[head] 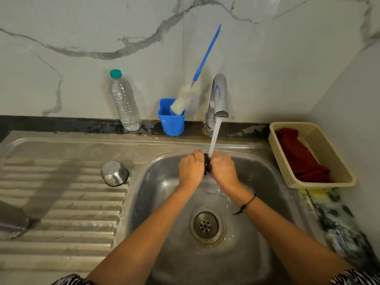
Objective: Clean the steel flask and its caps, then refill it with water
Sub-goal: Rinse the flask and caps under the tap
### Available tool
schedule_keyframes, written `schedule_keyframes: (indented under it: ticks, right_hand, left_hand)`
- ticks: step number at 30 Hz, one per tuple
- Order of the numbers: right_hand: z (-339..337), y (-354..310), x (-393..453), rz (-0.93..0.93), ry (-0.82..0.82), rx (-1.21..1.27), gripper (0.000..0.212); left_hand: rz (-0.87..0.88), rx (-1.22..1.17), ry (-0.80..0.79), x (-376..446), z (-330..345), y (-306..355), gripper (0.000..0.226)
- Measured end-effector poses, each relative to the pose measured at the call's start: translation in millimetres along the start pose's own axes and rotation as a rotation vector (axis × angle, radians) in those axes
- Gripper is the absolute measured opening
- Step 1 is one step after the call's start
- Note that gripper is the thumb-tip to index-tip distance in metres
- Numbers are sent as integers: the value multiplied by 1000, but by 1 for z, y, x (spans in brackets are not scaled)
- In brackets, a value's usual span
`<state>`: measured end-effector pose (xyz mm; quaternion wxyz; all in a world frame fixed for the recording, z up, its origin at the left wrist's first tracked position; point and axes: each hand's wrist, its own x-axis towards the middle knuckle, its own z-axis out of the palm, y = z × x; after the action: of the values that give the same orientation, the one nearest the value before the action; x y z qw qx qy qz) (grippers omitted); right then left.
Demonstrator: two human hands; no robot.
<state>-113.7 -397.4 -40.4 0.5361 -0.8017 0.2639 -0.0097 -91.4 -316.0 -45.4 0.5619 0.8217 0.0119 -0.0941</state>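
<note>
Centre of the frame: your left hand (191, 169) and right hand (223, 170), fingers curled, together hold a small black cap (207, 165) under the tap's (220, 95) running stream. Left of the basin, a steel cap (114, 173) stands inverted; the steel flask (12, 219) lies at the left edge.

Left hand (190, 169) and right hand (223, 169) clenched together.

Over the sink basin (164, 194), the left hand (190, 169) and right hand (223, 169) grip a small black cap (207, 166) between them under water running from the tap (220, 95). A steel cup-shaped cap (114, 173) sits upside down on the ribbed drainboard (61, 202), and the steel flask (12, 221) lies at the left edge.
</note>
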Motion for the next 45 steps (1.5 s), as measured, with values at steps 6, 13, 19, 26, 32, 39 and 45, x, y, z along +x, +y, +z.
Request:
schedule_keyframes:
  ticks: [6,13,19,26,32,39,45]
  right_hand:
    - [-14,-10,-6,271,-172,345,35]
    - [-13,13,0,-687,160,-577,52]
    - [-7,-2,0,-127,4,-113,34]
    - [-35,-9,-4,268,-301,304,34]
    - [-48,2,-8,-155,-308,-5,17]
    - [-34,-4,-9,148,-244,398,40]
    - [-28,-13,-17,322,-254,550,40]
  left_hand:
    - [218,130,-14,2,-4,-1,39]
    - [-348,3,-450,12,-24,19,47]
    - [-153,-76,-35,6,-1,5,39]
    - [210,39,18,-4,2,2,42]
    - [-4,-228,-214,-3,-6,-8,30]
    - [535,119,-241,-20,0,-10,40]
    - [616,501,-5,-11,-13,-4,68]
